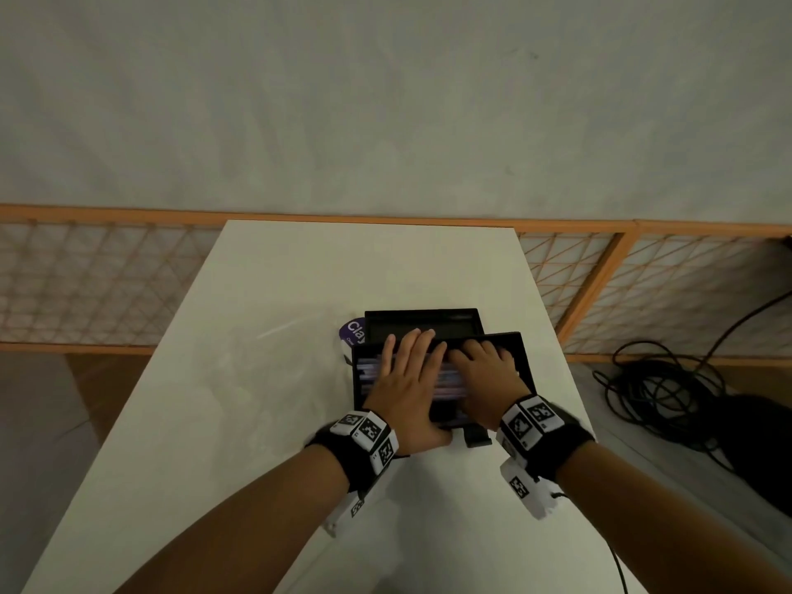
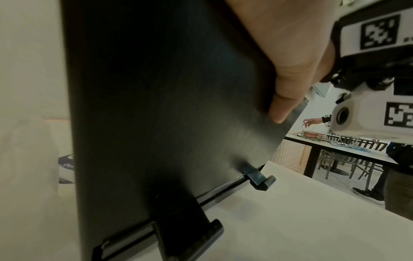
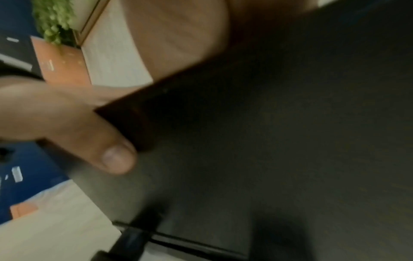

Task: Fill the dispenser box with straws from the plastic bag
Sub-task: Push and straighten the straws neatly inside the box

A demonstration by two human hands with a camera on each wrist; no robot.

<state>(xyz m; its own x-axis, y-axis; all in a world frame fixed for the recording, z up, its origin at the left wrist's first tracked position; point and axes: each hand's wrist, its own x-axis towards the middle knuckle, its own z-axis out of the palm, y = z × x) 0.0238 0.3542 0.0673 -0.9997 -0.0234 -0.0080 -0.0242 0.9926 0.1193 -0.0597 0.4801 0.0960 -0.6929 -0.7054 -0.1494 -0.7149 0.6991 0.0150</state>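
While both hands are laid on top of it, the black dispenser box [image 1: 441, 379] is seen standing on the white table [image 1: 265, 400], near the table's right edge and close to the person. The left hand [image 1: 407, 379] is spread flat over the left half of the box's open top, fingers straight and pointing away, with the thumb [image 1: 433, 439] hooked round the near lower edge. The right hand [image 1: 488, 375] is placed just beside it on the right half, fingers curled over the far rim; in the right wrist view its thumb [image 3: 111, 155] is pressed against the box's dark front face, so the box is gripped between thumb and fingers. Striped straws [image 1: 445, 379] are glimpsed, blurred, inside the box between and under the two hands. The lid [image 1: 424, 323] is lying open behind the box, touching its far edge. A clear plastic bag [image 1: 295, 336] with a purple label [image 1: 353, 332] is lying on the table just left of the lid. In the left wrist view the box's front face and its two hooked feet [image 2: 261, 180] are shown resting on the tabletop. Black cables [image 1: 668, 379] are lying on the floor to the right.
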